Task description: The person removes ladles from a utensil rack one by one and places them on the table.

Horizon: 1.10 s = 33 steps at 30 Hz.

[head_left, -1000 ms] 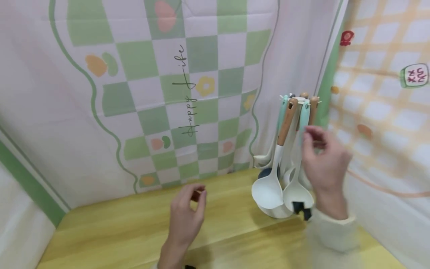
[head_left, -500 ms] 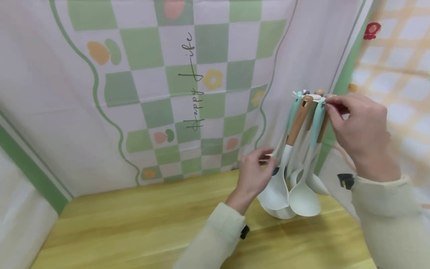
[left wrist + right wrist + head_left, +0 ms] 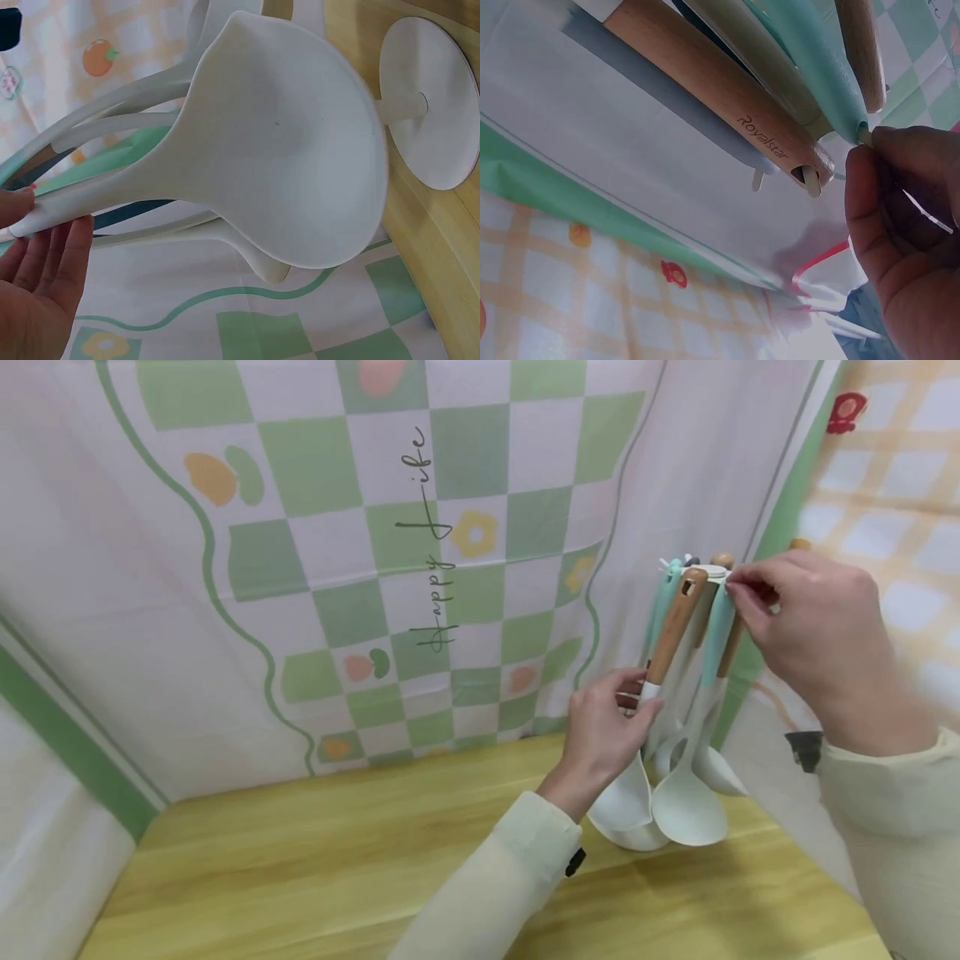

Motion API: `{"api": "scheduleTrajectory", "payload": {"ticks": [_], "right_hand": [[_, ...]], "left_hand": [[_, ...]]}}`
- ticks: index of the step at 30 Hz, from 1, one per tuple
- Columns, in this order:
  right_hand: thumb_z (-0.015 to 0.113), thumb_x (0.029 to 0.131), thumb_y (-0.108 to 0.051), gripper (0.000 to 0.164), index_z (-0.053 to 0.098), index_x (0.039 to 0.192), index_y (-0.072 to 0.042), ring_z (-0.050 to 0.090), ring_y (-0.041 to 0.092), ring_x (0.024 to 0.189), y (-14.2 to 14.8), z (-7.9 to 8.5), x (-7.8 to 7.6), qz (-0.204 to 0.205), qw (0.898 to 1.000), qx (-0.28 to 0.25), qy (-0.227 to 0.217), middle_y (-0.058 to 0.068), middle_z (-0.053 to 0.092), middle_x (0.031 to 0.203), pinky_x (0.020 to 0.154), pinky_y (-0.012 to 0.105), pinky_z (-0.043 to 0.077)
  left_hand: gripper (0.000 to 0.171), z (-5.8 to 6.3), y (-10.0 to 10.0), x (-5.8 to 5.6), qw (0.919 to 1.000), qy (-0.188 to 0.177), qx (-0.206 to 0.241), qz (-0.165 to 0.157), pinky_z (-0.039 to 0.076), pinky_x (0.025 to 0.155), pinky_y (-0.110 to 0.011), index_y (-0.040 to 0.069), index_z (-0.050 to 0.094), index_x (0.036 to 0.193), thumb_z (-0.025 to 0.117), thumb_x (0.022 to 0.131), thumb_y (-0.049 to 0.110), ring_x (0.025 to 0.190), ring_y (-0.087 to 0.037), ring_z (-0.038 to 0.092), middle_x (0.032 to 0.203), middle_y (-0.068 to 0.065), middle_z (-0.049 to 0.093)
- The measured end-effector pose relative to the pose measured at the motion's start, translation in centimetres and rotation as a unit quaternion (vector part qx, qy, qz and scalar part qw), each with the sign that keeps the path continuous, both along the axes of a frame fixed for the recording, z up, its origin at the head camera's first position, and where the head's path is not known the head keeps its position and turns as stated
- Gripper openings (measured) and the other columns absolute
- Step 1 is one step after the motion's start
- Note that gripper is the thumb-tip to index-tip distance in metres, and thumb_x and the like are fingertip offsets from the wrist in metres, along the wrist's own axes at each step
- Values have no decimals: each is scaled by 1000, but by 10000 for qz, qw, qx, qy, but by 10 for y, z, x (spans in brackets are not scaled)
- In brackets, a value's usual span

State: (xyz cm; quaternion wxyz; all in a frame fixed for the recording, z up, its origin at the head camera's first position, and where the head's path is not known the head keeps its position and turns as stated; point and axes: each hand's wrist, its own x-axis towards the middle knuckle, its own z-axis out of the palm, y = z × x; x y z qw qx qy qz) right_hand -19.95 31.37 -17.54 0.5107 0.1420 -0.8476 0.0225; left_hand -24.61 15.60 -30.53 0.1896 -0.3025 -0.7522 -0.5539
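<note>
A white utensil rack holds several hanging kitchen tools; its round base [image 3: 431, 154] stands on the table. A white ladle [image 3: 292, 142] with a pointed lip and wooden handle [image 3: 677, 625] hangs at the front. My left hand [image 3: 603, 727] grips this ladle at its white neck, thumb on one side and fingers on the other [image 3: 45, 277]. Beside it hangs a large spoon-like tool [image 3: 690, 806] with a mint handle [image 3: 825, 64]. Thumb and finger of my right hand [image 3: 817, 627] pinch the rack's hook tip [image 3: 866, 137] where it pokes through that handle's hole.
More tools with wooden handles [image 3: 727, 90] and a grey handle [image 3: 667, 97] hang behind on neighbouring hooks [image 3: 812, 181]. A checked cloth [image 3: 465, 527] hangs behind the wooden table [image 3: 300, 852], and an orange-checked cloth [image 3: 900, 527] hangs at the right.
My right hand has risen to the hook at the mint handle's top. My left hand has come in from the left and taken hold of the ladle's neck. The head view has shifted slightly.
</note>
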Motion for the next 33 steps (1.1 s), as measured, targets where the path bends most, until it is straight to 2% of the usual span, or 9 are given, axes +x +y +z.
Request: {"api": "scheduleTrajectory", "payload": {"ticks": [7,16,20,24,26,29,31,33], "right_hand": [[65,88,0,10,70,92,8,61,40,71,-1,2,1,-65,9999,96,-36,25,67,82,63,54,48],[65,89,-1,10,70,90,8,61,39,71,-3,1,-2,-29,9999,61,-92,25,67,81,62,55,48],[64,89,-1,11,70,90,8,61,40,72,-2,-1,-3,-110,9998,28,-163,25,67,83,62,56,47],[63,89,0,11,69,91,9,60,42,74,-2,-2,-3,-203,9995,11,-232,26,66,84,63,58,48],[63,89,0,11,69,91,9,61,42,74,-2,-3,-3,-199,9995,5,-224,27,66,84,63,58,48],[63,90,-1,12,69,92,10,61,42,72,-2,-2,-2,-171,9997,5,-171,27,66,84,62,58,49],[63,91,-1,13,69,92,10,61,42,72,-2,0,-2,-181,9997,-9,-165,28,66,84,62,58,49],[62,91,-1,13,69,93,10,61,42,72,-3,-1,-2,-212,9996,-34,-201,28,66,85,63,58,50]], "left_hand": [[26,2,-1,0,9994,302,-7,178,48,65,-1,10,70,115,72,90,16,77,3,65,97,-1,74],[27,5,-7,-1,9991,336,186,154,49,66,-2,7,70,114,73,88,12,78,0,68,98,-4,75],[27,7,-17,1,9987,365,354,78,50,65,-3,5,70,113,74,87,10,76,-1,68,96,-6,74],[29,9,-35,7,9984,293,487,75,52,67,-6,4,71,112,77,85,10,76,0,67,94,-6,74],[30,10,-47,9,9984,139,542,88,54,68,-8,4,71,111,79,83,11,76,-1,67,93,-7,74],[29,6,-66,9,9973,-412,592,101,56,67,-12,5,72,109,81,82,14,73,-1,66,89,-5,74],[27,1,-77,8,9930,-1005,623,48,58,64,-17,6,73,106,81,82,16,71,-3,66,87,-3,73],[25,-8,-86,5,9842,-1643,653,-20,60,61,-24,6,73,104,80,83,17,69,-5,66,85,-3,70]]}}
